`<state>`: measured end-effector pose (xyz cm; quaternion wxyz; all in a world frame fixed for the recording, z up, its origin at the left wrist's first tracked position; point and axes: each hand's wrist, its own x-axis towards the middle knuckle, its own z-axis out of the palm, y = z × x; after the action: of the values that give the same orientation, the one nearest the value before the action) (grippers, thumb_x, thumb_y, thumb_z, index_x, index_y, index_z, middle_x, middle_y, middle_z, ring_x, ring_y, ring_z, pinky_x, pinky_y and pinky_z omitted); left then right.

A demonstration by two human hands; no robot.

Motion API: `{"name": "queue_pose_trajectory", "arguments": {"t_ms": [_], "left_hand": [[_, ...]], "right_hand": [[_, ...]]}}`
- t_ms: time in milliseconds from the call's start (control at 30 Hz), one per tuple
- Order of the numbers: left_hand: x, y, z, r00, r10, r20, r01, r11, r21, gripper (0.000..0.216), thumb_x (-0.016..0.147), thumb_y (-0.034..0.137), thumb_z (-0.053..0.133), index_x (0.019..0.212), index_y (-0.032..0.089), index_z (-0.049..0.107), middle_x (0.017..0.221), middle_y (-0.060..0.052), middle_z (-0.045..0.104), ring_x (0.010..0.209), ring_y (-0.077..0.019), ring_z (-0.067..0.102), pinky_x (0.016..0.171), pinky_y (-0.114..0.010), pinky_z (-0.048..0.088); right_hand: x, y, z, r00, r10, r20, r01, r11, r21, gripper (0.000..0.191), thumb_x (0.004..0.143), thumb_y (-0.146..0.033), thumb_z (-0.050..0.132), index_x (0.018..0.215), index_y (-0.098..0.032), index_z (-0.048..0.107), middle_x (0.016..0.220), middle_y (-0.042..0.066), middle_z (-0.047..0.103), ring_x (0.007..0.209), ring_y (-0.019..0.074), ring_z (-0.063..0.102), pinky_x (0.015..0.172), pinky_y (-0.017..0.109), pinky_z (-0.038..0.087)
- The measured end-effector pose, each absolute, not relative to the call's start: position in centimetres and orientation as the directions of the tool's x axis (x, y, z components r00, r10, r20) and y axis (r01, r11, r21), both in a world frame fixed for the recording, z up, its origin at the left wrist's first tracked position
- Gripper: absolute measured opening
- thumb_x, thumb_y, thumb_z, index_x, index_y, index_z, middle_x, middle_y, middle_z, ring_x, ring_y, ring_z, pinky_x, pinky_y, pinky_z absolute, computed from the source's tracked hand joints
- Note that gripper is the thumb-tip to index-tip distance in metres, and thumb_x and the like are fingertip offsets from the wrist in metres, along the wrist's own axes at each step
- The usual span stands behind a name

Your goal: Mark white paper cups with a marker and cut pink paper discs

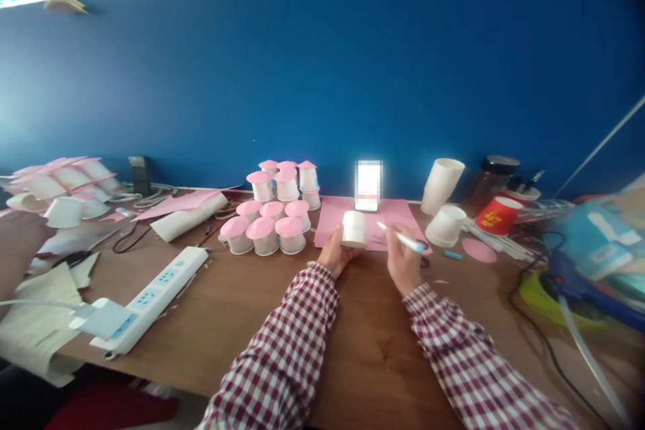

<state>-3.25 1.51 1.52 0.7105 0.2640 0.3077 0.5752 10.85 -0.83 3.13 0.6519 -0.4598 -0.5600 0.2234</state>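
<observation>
A white paper cup (354, 228) is upside down in my left hand (334, 253), whose fingers wrap its lower left side. To its right, my right hand (403, 259) grips a white marker (409, 240) with a blue end; the tip points at the cup but is apart from it. Both are over a pink paper sheet (330, 215). Behind the cup a phone (368, 205) stands upright, its screen blurred out. A blue marker cap (453, 255) lies on the table to the right, near an upturned white cup (446, 225).
Stacked cups with pink paper tops (262, 235) stand left of my hands. Farther left are a power strip (151, 299) and a row of nested cups (189, 216). At the right stand a cup stack (441, 185), a red cup (498, 216) and a blue glue gun (579, 289) with its cord.
</observation>
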Motion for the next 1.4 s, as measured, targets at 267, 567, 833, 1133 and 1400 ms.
{"name": "queue_pose_trajectory", "arguments": {"t_ms": [267,567,833,1133,1400], "left_hand": [[-2.8,1.2,1.4,0.085,0.993,-0.086,-0.657,0.121,0.744,0.041,0.086,0.043,0.045,0.108,0.010,0.055,0.102,-0.016,0.063,0.096,-0.0241,0.060,0.082,-0.040,0.051],[-2.6,1.2,1.1,0.076,0.995,-0.062,-0.631,0.096,0.770,0.042,0.083,0.048,0.049,0.101,0.011,0.056,0.099,-0.015,0.063,0.095,-0.0240,0.059,0.080,-0.038,0.052],[-2.7,1.1,1.4,0.095,0.992,-0.083,-0.592,0.123,0.796,0.042,0.084,0.047,0.047,0.103,0.010,0.055,0.100,-0.016,0.063,0.096,-0.0244,0.059,0.079,-0.038,0.052],[-2.7,1.1,1.3,0.109,0.993,-0.052,-0.550,0.104,0.828,0.041,0.084,0.047,0.046,0.102,0.011,0.053,0.101,-0.015,0.061,0.094,-0.0227,0.059,0.077,-0.036,0.052],[-2.8,1.4,0.5,0.092,0.995,-0.047,-0.522,0.088,0.848,0.046,0.084,0.051,0.045,0.108,0.012,0.052,0.102,-0.015,0.061,0.088,-0.0212,0.061,0.075,-0.037,0.053]], "right_hand": [[10.6,-2.9,2.2,0.150,0.750,0.644,0.426,0.539,-0.727,0.022,0.086,-0.030,0.049,0.103,-0.021,0.058,0.097,0.008,0.063,0.089,0.0208,0.059,0.081,0.035,0.047],[10.5,-3.0,2.0,0.148,0.727,0.671,0.483,0.539,-0.690,0.022,0.086,-0.025,0.048,0.106,-0.020,0.055,0.101,0.009,0.060,0.094,0.0218,0.056,0.084,0.038,0.045],[10.4,-3.0,1.9,0.130,0.747,0.652,0.450,0.542,-0.710,0.020,0.087,-0.026,0.048,0.105,-0.019,0.054,0.098,0.008,0.060,0.092,0.0209,0.056,0.084,0.037,0.045],[10.5,-3.1,2.1,0.131,0.728,0.673,0.473,0.551,-0.688,0.018,0.088,-0.026,0.047,0.101,-0.017,0.054,0.093,0.008,0.060,0.085,0.0190,0.057,0.078,0.035,0.047],[10.2,-3.9,2.9,0.163,0.747,0.645,0.422,0.538,-0.730,0.017,0.088,-0.027,0.047,0.102,-0.018,0.052,0.085,0.005,0.061,0.077,0.0175,0.058,0.071,0.031,0.048]]}}
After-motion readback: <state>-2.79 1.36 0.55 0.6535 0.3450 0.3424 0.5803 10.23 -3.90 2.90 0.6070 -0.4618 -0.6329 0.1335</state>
